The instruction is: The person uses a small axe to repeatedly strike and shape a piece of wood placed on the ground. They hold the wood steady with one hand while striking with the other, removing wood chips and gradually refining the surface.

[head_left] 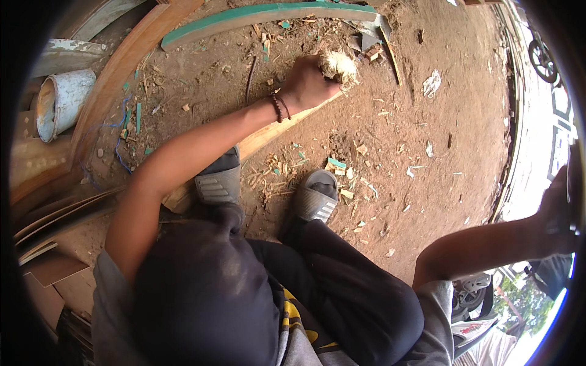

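My left hand (pixel 307 85), with beaded bracelets at its wrist, is closed in a fist around a wooden handle whose pale, frayed end (pixel 339 66) sticks out above the fingers. The lower part of that handle is hidden by the fist. A long light-brown wooden bar (pixel 268 137) runs under my left hand and forearm, back toward my left foot. At the far right rim my right hand (pixel 557 210) is raised, dark and blurred. Its fingers, and whatever they may hold, cannot be made out.
A curved green-painted beam (pixel 262 23) lies on the dirt ahead. Wood chips (pixel 274 168) are scattered around my sandals (pixel 317 196). On the left are a paint-stained bucket (pixel 64 104) and a wooden frame (pixel 116 67). A thin stick (pixel 390 55) lies ahead.
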A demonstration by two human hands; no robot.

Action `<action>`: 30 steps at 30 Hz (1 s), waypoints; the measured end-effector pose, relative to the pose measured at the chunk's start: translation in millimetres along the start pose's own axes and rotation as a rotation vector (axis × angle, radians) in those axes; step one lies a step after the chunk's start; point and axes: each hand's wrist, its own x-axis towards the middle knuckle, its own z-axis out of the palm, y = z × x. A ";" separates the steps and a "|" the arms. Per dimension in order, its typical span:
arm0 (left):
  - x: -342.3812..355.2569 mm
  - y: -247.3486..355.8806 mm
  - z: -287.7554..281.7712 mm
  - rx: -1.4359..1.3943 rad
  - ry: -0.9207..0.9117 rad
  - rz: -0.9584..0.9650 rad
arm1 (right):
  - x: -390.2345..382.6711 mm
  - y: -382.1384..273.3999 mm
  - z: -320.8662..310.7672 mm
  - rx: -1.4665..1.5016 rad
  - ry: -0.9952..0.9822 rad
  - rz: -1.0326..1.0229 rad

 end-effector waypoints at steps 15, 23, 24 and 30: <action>-1.3 -3.8 0.2 0.149 -0.027 0.111 | -58.3 -131.4 25.8 3.003 -0.820 -1.038; -2.0 -3.8 3.3 0.040 0.040 0.127 | -1.4 -47.3 35.9 3.752 0.175 -1.216; -2.3 -1.5 2.6 0.050 0.038 0.100 | -7.6 -54.7 17.7 3.716 0.346 -0.895; 1.3 5.2 0.7 0.134 0.009 0.136 | -69.0 -153.3 -61.4 2.617 -0.600 -1.621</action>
